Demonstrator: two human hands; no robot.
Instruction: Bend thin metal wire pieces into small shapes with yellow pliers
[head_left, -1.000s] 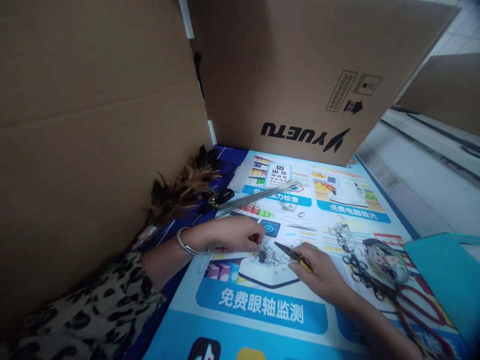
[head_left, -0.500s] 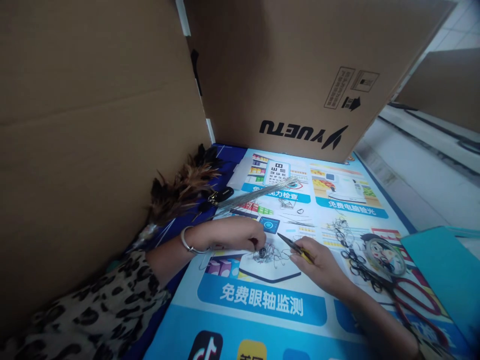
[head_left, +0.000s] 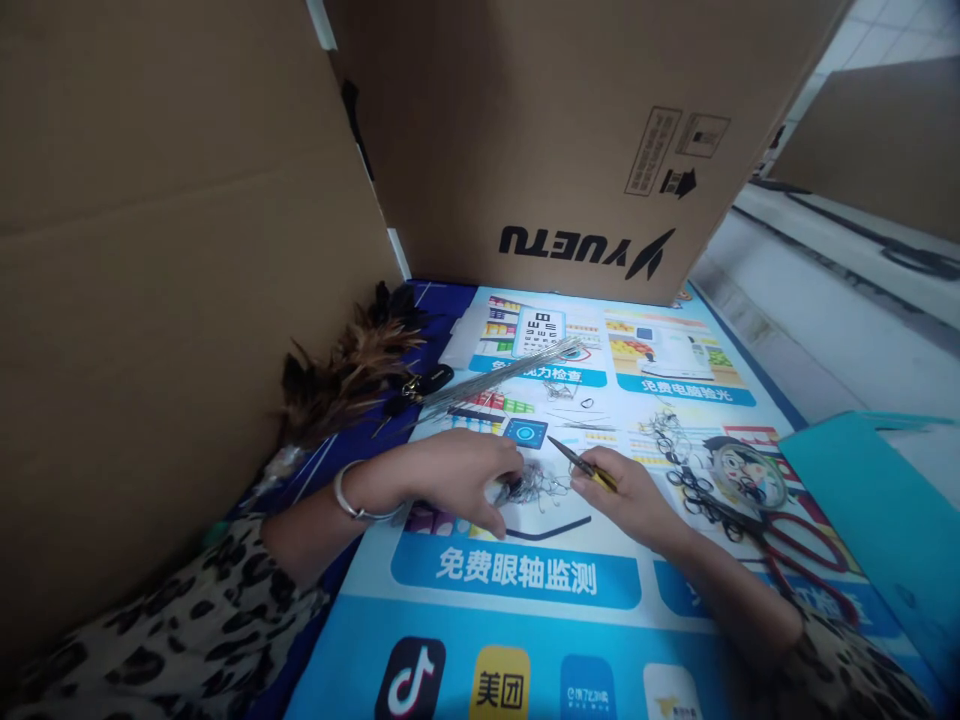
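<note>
My right hand grips a pair of pliers with yellow-and-black handles. Their dark pointed jaws aim up and left, above the sheet. My left hand, a silver bangle on its wrist, is at the left edge of a tangle of thin wire. Its thumb stands apart from the curled fingers. A small dark piece shows by the fingertips; whether they touch it is unclear. Beyond both hands a bundle of straight silver wires lies slantwise.
Black rings, red-handled scissors and a round clear roll lie right, near a teal folder. Brown feathers and a black key fob lie left. Cardboard walls stand left and behind. A printed sheet covers the table.
My left hand has gone from closed fingers at the wire tangle to a spread thumb and fingers. My right hand still holds the pliers. The whole view has shifted slightly.
</note>
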